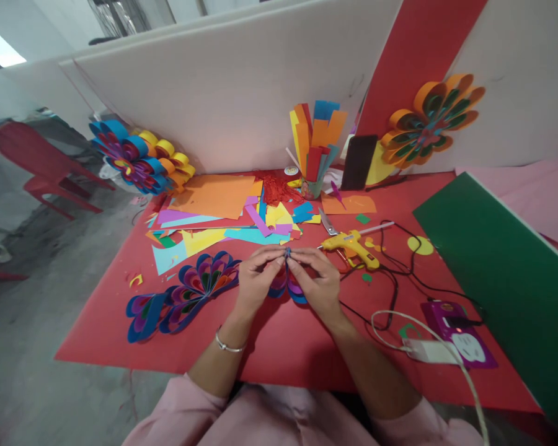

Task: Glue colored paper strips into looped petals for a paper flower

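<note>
Between my hands, over the middle of the red table, is a paper loop petal piece (297, 293) in blue, purple and pink. My left hand (259, 274) pinches its gathered upper end from the left. From the other side my right hand (317, 277) pinches the same end, fingertips nearly meeting the left ones. The hands cover much of the piece. Left of them lies a row of looped paper petals (199, 285), blue outside with purple, pink, green and orange inside. A yellow glue gun (353, 244) rests just beyond my right hand, with scissors (326, 222) near its tip.
Colored paper sheets (214, 195) and scraps lie behind my hands. A cup (311, 188) of paper strips and a phone (360, 162) stand at the back. Cables cross the right side to a purple power box (460, 334). A green board (502, 279) leans at right.
</note>
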The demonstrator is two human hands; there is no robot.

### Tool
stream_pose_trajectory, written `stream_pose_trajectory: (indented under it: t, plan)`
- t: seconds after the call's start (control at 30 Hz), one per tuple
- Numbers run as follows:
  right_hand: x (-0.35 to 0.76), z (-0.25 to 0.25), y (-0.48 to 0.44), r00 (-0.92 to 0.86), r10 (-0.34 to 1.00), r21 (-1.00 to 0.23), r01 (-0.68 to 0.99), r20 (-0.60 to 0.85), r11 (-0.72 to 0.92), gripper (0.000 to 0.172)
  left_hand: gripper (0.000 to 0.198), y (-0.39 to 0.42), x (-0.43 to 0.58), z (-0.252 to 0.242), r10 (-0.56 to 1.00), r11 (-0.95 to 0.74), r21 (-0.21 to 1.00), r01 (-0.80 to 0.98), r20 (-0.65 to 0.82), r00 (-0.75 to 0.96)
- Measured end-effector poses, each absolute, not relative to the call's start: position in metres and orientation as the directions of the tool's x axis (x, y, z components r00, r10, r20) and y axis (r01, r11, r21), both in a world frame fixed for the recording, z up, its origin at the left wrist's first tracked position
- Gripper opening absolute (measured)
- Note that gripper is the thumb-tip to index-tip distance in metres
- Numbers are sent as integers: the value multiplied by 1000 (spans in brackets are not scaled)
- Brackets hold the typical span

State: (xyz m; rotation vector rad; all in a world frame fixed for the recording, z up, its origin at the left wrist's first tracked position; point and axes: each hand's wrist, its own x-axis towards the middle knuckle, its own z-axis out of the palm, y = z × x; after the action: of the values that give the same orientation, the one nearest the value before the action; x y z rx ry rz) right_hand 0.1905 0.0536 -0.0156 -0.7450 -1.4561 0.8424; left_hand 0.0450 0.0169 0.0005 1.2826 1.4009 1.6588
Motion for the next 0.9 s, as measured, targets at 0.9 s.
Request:
stream_pose_trajectory:
  t: [0.9]
  plan:
    - [191, -17, 54, -64, 854, -857, -26, 516, 515, 15, 11, 18, 45, 0, 896, -244, 960, 138, 278, -347]
